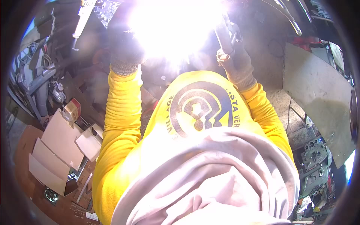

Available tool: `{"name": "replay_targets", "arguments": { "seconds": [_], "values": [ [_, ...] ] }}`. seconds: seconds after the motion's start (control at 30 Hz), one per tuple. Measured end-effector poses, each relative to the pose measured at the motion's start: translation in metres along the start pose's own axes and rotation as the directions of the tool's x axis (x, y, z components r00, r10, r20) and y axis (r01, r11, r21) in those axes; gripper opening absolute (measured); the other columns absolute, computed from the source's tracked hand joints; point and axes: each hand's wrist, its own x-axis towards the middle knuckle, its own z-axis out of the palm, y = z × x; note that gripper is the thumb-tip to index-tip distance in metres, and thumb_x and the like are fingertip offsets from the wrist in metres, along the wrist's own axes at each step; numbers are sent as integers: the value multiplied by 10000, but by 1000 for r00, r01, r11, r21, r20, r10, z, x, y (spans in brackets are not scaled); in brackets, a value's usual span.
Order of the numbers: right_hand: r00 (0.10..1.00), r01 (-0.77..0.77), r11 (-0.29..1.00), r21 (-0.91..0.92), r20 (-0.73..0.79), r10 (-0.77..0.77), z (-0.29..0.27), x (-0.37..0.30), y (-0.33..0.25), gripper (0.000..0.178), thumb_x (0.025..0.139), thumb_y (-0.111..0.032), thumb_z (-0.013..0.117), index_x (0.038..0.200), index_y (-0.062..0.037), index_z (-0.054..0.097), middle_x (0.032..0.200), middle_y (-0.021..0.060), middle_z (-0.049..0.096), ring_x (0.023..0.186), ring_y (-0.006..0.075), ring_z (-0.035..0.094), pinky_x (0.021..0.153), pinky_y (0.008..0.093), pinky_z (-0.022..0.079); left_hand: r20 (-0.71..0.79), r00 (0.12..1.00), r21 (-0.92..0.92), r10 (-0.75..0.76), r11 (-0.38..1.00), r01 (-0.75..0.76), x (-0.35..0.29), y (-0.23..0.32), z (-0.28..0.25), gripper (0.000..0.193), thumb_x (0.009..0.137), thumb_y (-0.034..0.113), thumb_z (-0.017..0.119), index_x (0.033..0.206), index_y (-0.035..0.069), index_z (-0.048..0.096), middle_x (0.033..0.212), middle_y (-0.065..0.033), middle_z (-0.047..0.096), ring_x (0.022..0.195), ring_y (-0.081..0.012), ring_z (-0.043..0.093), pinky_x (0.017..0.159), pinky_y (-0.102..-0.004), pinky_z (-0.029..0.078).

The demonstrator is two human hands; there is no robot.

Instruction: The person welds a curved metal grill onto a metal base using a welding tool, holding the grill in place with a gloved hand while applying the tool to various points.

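A blinding white welding arc (pixel 176 26) burns at the top middle and washes out whatever lies beneath it. To its right, my right hand (pixel 242 69), in a worn knitted glove, is closed around a grey welding torch (pixel 224 39). The torch's front end is lost in the glare. My left hand (pixel 126 52), also gloved, reaches up at the left edge of the light. Its fingers are hidden by shadow and brightness, so I cannot make out what it touches. Both forearms are in yellow sleeves.
At the lower left, an open cardboard box (pixel 56 150) sits on a brown surface (pixel 35 131). Metal frames and tubes (pixel 39 82) crowd the far left. A large grey sheet panel (pixel 315 90) leans at the right, above metal machine parts (pixel 314 153). A pale rod (pixel 83 18) hangs at the upper left.
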Motion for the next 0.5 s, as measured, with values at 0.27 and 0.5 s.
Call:
{"name": "replay_targets", "arguments": {
  "seconds": [0.27, 0.5],
  "values": [
    [997, -76, 933, 353, 17, 74, 10, -8, 6, 695, 965, -93, 653, 1564, -29, 307, 911, 14, 590, 775, 88, 565, 682, 245, 508, -52, 998, -128, -39, 991, 32, 5, 3, 3, 618, 1005, 259, 548, 1536, 22, 338, 1570, -192, 367, 1418, -333, 431, 1138, -444, 433],
    [992, 128, 974, 190, -26, -125, 4, -3, 5, 647, 1010, -132, 621, 1568, -27, 311, 1051, 33, 584, 836, 96, 567, 708, 259, 524, -98, 994, -167, -40, 986, 23, 11, 7, 6, 564, 1018, 237, 532, 1519, 28, 376, 1547, -179, 404, 1406, -319, 449, 1137, -432, 435]
  ]
}}
